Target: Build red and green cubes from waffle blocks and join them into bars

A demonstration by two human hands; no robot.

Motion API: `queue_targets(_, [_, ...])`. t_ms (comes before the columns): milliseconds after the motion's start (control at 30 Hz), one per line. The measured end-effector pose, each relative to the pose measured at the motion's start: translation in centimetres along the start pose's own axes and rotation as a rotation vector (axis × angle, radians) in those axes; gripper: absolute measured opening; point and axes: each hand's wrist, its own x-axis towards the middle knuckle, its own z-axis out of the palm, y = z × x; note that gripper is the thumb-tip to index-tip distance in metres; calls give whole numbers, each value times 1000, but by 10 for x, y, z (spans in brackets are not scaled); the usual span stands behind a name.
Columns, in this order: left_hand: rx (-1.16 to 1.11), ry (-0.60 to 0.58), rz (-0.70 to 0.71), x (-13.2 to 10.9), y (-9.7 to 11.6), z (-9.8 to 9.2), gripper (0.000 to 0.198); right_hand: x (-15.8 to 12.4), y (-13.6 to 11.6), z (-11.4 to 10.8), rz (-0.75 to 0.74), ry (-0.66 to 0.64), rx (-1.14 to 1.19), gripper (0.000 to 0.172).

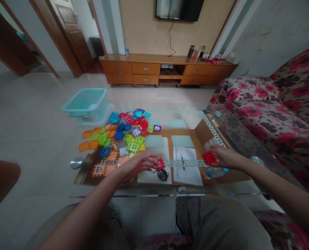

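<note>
Over the middle of the glass table, my left hand [144,162] has its fingers loosely stretched and apart, with nothing in them. Just beyond its fingertips lies a single red interlocking tile [160,163]; whether they touch I cannot tell. A round black object [162,174] with white rings shows right below that tile. At the right side, my right hand [223,156] is closed on red interlocking tiles [209,158], seemingly a small stack. To the left of my left hand spreads a heap of coloured interlocking tiles, among them green ones [135,143] and blue ones [121,130].
A teal plastic tub [88,113] stands beyond the heap at the left. Printed paper [187,170] with a pen [182,162] on it appears at the table's middle. Below my right hand lies a plastic bottle [214,173]. A flowered sofa [263,104] stands at the right.
</note>
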Motion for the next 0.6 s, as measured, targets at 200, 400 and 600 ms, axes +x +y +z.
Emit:
queue_targets(200, [-12, 22, -20, 0, 3, 4, 40, -1, 2, 2, -5, -20, 9, 28])
queue_targets(400, [-17, 43, -33, 1, 3, 4, 42, -2, 6, 4, 18, -3, 16, 37])
queue_targets(600, [-3, 28, -21, 0, 2, 3, 40, -3, 12, 8, 9, -7, 12, 53])
